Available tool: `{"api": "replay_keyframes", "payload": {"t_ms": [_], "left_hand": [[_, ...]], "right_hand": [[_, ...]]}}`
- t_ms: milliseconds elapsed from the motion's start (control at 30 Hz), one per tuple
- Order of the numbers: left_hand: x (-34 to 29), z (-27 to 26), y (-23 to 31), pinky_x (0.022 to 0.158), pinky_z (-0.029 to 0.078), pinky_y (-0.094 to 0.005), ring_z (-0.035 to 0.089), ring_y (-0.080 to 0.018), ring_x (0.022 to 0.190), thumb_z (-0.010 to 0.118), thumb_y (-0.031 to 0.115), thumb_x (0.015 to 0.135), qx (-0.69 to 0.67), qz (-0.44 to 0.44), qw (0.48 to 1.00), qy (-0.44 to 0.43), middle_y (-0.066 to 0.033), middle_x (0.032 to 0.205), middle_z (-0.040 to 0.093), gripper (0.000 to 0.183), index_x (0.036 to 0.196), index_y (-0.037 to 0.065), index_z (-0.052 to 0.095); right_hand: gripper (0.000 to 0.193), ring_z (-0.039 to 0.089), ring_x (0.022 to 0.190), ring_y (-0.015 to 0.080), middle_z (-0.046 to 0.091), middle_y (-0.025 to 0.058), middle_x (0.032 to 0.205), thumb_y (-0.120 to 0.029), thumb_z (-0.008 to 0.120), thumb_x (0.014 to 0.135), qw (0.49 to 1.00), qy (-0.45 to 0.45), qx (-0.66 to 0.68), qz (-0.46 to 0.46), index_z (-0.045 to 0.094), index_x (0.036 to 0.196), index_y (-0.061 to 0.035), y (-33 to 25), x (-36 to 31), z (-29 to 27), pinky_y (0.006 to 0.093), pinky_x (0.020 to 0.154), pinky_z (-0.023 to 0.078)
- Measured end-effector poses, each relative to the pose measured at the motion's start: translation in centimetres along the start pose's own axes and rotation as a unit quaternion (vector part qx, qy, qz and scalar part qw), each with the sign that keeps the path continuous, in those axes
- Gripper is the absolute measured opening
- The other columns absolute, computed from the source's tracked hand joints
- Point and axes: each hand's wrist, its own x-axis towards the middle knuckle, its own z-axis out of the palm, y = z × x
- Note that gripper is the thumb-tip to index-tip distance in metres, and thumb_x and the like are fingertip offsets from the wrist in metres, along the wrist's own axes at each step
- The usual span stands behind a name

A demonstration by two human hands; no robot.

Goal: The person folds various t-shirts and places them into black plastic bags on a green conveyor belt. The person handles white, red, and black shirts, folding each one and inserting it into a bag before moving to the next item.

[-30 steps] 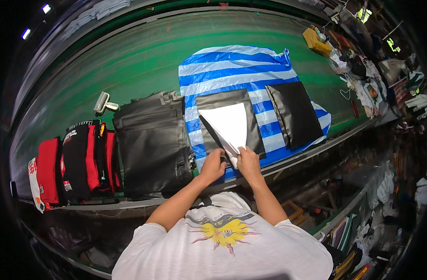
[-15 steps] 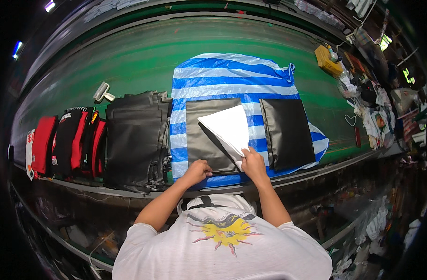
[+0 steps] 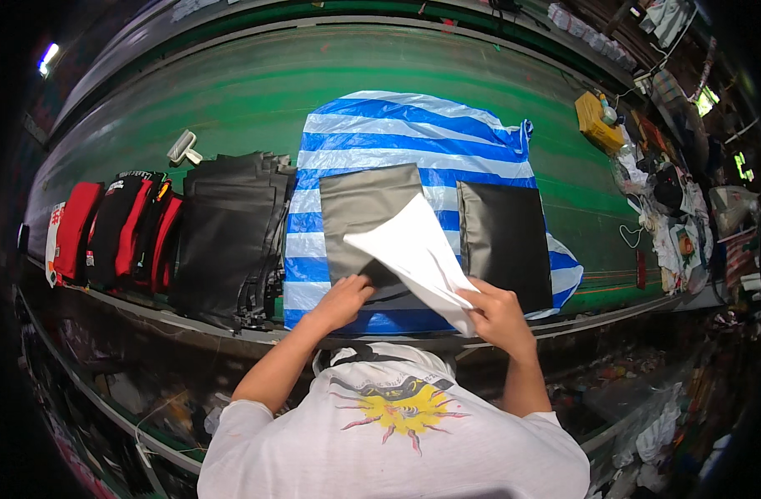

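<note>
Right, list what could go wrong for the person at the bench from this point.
1. The right hand holds the white sheet by one edge; it could crease or slip off the grey panel.
2. The left hand presses that panel near the green table's front edge; the striped sheet underneath could slide.
3. The black panel lies close by and might get nudged.

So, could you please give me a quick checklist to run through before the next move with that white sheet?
1. Right hand grips the white sheet at its near end: ok.
2. Left hand rests on the grey panel: ok.
3. Sheet lying flat: not ok, it is lifted and angled across the panel.
4. Black panel lies apart from the sheet, on the striped tarp: ok.
5. Panel's underside clean: cannot tell.
</note>
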Motion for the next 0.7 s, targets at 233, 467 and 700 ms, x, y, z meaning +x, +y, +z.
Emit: {"api": "replay_keyframes", "payload": {"t_ms": [233, 467, 700], "left_hand": [[3.3, -2.1, 0.3, 0.109, 0.045, -0.0436, 0.050, -0.0394, 0.132, 0.073, 0.011, 0.085, -0.174, -0.045, 0.977, 0.114, -0.0211, 0.141, 0.047, 0.064, 0.144, 0.004, 0.051], [2.8, -1.7, 0.4, 0.107, 0.045, -0.0362, 0.052, -0.0369, 0.130, 0.060, -0.020, 0.070, -0.297, -0.029, 0.946, 0.129, -0.0180, 0.139, 0.048, 0.079, 0.145, 0.002, 0.051], [4.1, -5.8, 4.3, 0.098, 0.051, -0.0396, 0.058, -0.0385, 0.123, 0.055, -0.019, 0.069, -0.138, -0.025, 0.975, 0.175, -0.0190, 0.140, 0.050, 0.077, 0.142, 0.003, 0.056]], "right_hand": [[0.037, 0.075, 0.093, 0.0351, 0.075, 0.0195, 0.110, 0.007, 0.070, 0.072, 0.976, -0.131, 0.174, -0.006, 0.078, 0.107, -0.0013, 1.3, -2.5, -5.2, 0.0355, 0.082, 0.059], [0.034, 0.073, 0.084, 0.0361, 0.074, 0.0195, 0.102, 0.000, 0.067, 0.074, 0.986, -0.095, 0.119, 0.075, 0.077, 0.107, 0.0003, 2.4, -1.6, -4.4, 0.0355, 0.075, 0.058], [0.033, 0.072, 0.081, 0.0392, 0.072, 0.0191, 0.114, 0.000, 0.065, 0.073, 0.999, -0.028, -0.035, 0.003, 0.074, 0.106, -0.0024, -0.9, -0.3, -4.0, 0.0430, 0.074, 0.061]]}}
